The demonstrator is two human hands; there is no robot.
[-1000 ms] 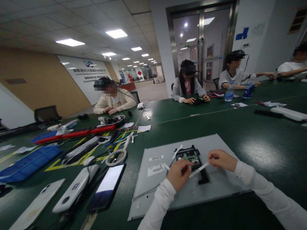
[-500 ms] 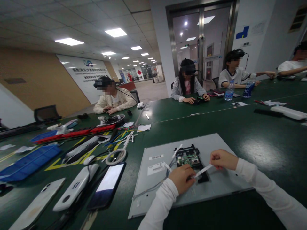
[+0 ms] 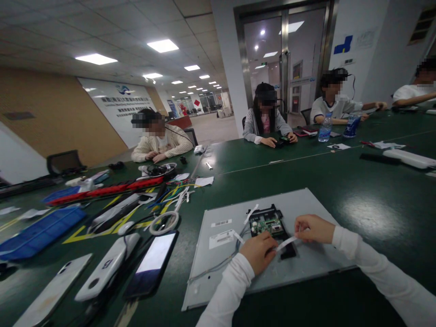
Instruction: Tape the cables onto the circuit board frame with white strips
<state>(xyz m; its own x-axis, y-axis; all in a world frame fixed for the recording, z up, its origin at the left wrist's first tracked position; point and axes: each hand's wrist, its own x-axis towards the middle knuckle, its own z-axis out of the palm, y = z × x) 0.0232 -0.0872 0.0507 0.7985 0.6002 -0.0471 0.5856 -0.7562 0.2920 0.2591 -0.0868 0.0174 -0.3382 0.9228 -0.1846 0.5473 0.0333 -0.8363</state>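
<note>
A flat grey panel (image 3: 218,268) lies on the green table in front of me, with a green circuit board (image 3: 267,225) in a black frame at its middle. Between my hands stretches a short white strip of tape (image 3: 285,243) over the black frame's lower part. My right hand (image 3: 312,228) pinches its right end just above the panel. At the other end, the fingers of my left hand (image 3: 259,252) are closed on the strip, low over the panel beside the board. Grey cables (image 3: 218,265) run left from under my left hand, with another white tape piece (image 3: 252,212) near the board.
Left of the panel lie a phone with a lit screen (image 3: 155,259), a tape roll (image 3: 164,223), a white device (image 3: 108,268), another phone (image 3: 54,290) and a blue tray (image 3: 41,231). Several people sit across the table. A water bottle (image 3: 325,128) stands at the far right.
My right hand has shifted slightly left, toward my left hand, still pinching the tape. The left hand has hardly moved.
</note>
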